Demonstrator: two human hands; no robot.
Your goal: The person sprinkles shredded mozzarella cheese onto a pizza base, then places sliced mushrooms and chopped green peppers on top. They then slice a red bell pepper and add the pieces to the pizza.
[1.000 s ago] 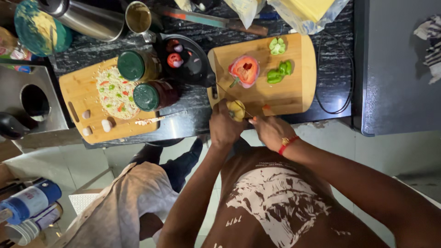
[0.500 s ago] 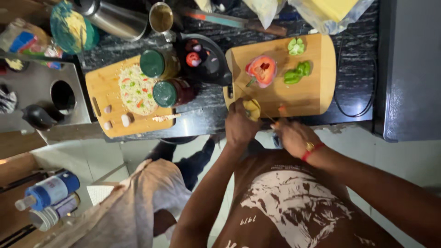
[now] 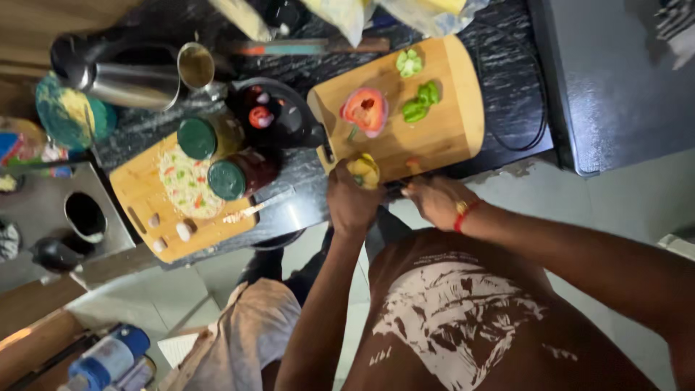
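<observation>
Seen from the head camera, a person worked at a wooden cutting board (image 3: 441, 127) on a dark counter. The left hand (image 3: 352, 203) gripped a yellow pepper (image 3: 364, 170) at the board's near edge. The right hand (image 3: 436, 199) was beside it, fingers curled, whether around a knife could not be told. A red pepper half (image 3: 365, 110) and green pepper pieces (image 3: 421, 108) lay farther up the board. Cutting looked under way; the next stroke would call for a steady hold on the pepper.
</observation>
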